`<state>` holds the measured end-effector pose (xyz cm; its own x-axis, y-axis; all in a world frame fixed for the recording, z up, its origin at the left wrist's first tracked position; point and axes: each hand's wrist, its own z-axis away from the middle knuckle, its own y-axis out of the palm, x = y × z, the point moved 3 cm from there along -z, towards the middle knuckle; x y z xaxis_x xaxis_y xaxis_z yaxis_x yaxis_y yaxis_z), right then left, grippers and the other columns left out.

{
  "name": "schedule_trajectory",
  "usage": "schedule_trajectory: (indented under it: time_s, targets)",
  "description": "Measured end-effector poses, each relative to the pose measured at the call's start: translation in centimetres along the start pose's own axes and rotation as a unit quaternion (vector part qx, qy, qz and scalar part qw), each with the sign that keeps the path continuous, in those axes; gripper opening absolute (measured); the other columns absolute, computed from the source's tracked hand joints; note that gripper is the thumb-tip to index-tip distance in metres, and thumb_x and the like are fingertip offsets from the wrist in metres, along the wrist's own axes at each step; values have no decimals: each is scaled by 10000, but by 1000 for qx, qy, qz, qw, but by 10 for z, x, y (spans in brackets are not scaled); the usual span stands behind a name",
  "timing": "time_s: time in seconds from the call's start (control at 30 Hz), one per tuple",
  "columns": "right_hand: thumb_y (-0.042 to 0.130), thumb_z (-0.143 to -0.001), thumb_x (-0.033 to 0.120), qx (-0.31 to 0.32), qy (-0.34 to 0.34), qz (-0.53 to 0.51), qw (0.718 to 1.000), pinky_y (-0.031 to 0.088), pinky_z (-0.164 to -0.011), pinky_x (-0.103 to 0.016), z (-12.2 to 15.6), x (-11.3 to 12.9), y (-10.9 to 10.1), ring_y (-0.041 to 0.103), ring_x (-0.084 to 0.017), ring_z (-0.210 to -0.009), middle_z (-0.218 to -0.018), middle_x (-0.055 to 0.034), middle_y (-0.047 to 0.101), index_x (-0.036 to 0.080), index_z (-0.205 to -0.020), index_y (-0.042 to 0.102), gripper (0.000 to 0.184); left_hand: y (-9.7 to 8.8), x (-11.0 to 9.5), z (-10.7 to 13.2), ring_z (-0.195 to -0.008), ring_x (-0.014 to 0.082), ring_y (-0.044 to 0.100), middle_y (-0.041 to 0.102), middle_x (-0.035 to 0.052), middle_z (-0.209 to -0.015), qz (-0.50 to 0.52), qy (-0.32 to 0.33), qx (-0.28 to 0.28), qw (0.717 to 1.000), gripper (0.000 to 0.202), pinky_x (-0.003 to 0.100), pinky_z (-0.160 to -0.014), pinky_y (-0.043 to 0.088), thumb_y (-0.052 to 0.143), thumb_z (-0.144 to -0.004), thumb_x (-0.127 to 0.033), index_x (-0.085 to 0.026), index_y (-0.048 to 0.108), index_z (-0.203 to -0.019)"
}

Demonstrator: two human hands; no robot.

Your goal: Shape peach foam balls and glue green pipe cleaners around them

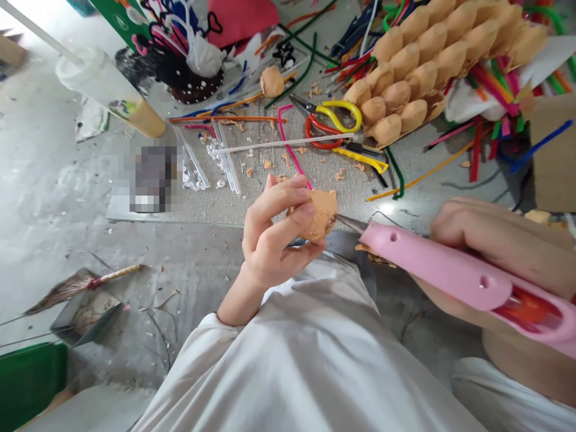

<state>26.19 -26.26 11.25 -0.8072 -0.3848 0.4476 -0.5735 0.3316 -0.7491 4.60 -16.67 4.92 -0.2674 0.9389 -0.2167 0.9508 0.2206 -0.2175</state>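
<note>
1. Left hand [270, 237]: clamped on an orange foam lump [323, 216], in front of the body.
2. Right hand [490, 231]: clamped on a pink glue gun [432, 264], long axis pointing left; nozzle [351, 223] just beside the lump.

Red-and-yellow scissors [333, 117], pipe cleaners [418, 172], dustpan [85, 315]

I log the rough ball [320, 216] as orange-tan and the glue gun [432, 264] as pale pink with a red-orange window. Scissors [333, 123]: one yellow handle, one red. Mat [243, 204]: fine grey-beige weave.
</note>
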Motion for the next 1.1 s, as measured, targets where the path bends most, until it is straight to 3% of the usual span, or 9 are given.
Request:
schedule_trajectory:
  time_s: [0.1, 0.2, 0.37, 0.47, 0.6, 0.77, 0.83, 1.0, 1.1]
  targets:
    - [564, -916, 150, 60, -16, -35, 997, 295, -495, -309, -2, 3, 0, 361, -117, -516, -591, 37, 367, 245, -710, 356, 308, 0, 0, 0, -1110, 192, 739, 654, 23, -1143, -28, -15, 2, 999, 381, 484, -1077, 637, 622, -955, -506, -353, 536, -1293]
    - [525, -893, 98, 77, -28, -34, 996, 333, -510, -312, -4, 2, 0, 380, -129, -511, -581, 41, 369, 253, -714, 333, 306, -1, 0, 2, -1091, 205, 751, 661, 12, -1153, -15, -22, -13, 1000, 421, 492, -1046, 650, 680, -914, -503, -352, 553, -1286]
    - [674, -783, 50, -18, -32, -48, 998, 279, -477, -293, 1, -3, 7, 345, -99, -523, -603, 58, 357, 238, -700, 362, 373, -1, 0, 4, -1091, 203, 759, 645, -9, -1180, 22, -54, -19, 998, 543, 483, -1017, 669, 769, -849, -395, -384, 530, -1337]
    - [621, -828, 58, -39, -13, -69, 997, 341, -528, -313, 4, -7, 16, 454, -139, -582, -621, 33, 462, 243, -721, 405, 304, -1, -2, 3, -1089, 197, 754, 642, 7, -1193, 42, -56, -15, 997, 633, 455, -1022, 675, 787, -800, -344, -358, 528, -1378]
    - [642, -816, 50, -93, -64, -74, 991, 424, -545, -316, 7, -2, 26, 571, -164, -612, -664, 24, 555, 248, -760, 479, 262, -2, -5, 1, -1089, 208, 735, 623, 30, -1208, 62, -75, -19, 995, 709, 452, -1000, 684, 831, -728, -354, -340, 548, -1378]
    - [546, -943, 108, -152, -67, -61, 984, 417, -512, -284, 10, 7, 35, 582, -140, -601, -696, 1, 597, 225, -782, 548, 199, -2, -6, 0, -1037, 197, 722, 628, 29, -1213, 56, -90, -6, 994, 676, 456, -994, 687, 807, -760, -371, -380, 536, -1379]
    - [514, -980, 127, -155, -82, -52, 983, 406, -511, -282, 9, 9, 35, 569, -138, -594, -683, -13, 592, 217, -777, 539, 223, -2, -6, 1, -1011, 193, 722, 635, 33, -1222, 54, -89, -6, 995, 686, 451, -991, 685, 820, -758, -371, -377, 533, -1381]
    - [614, -872, 19, -87, -151, -29, 984, 412, -492, -270, 5, 12, 29, 562, -138, -559, -654, -9, 568, 204, -762, 523, 233, -1, -4, 2, -992, 203, 749, 662, 55, -1227, 73, -75, -26, 994, 650, 463, -1025, 670, 831, -764, -419, -314, 577, -1353]
    - [586, -957, 124, -97, -155, -27, 983, 442, -514, -291, 6, 9, 26, 580, -156, -585, -663, -19, 575, 211, -775, 537, 208, -1, -3, 2, -1006, 198, 755, 669, 60, -1203, 71, -71, -25, 995, 619, 442, -1020, 677, 802, -780, -439, -266, 596, -1337]
